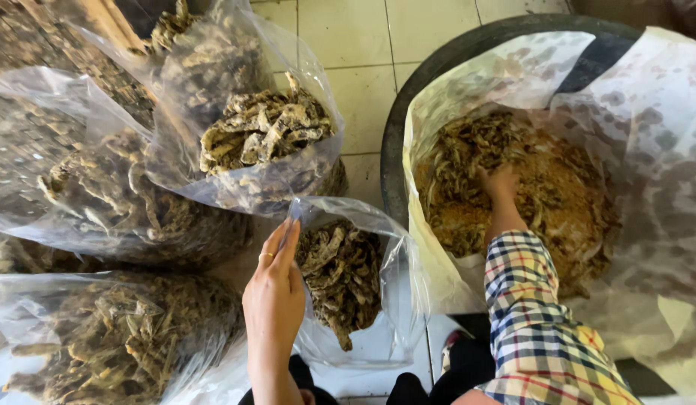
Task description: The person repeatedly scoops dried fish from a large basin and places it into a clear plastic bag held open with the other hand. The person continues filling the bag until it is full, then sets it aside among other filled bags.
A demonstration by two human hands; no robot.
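Observation:
My left hand (274,294), with a ring on one finger, pinches the rim of a small clear plastic bag (393,300) and holds it open. Brown dried strips (340,279) partly fill the bag. My right hand (499,182), in a plaid sleeve, reaches down into a large sack (648,150) lined with plastic. Its fingers dig into the heap of dried brown pieces (565,195) there; whether they grasp any is hidden.
The sack sits inside a dark round tub (393,135). Several filled clear bags of dried pieces lie at left, one (265,135) near the top and another (115,337) at bottom left. Pale floor tiles (363,45) show behind.

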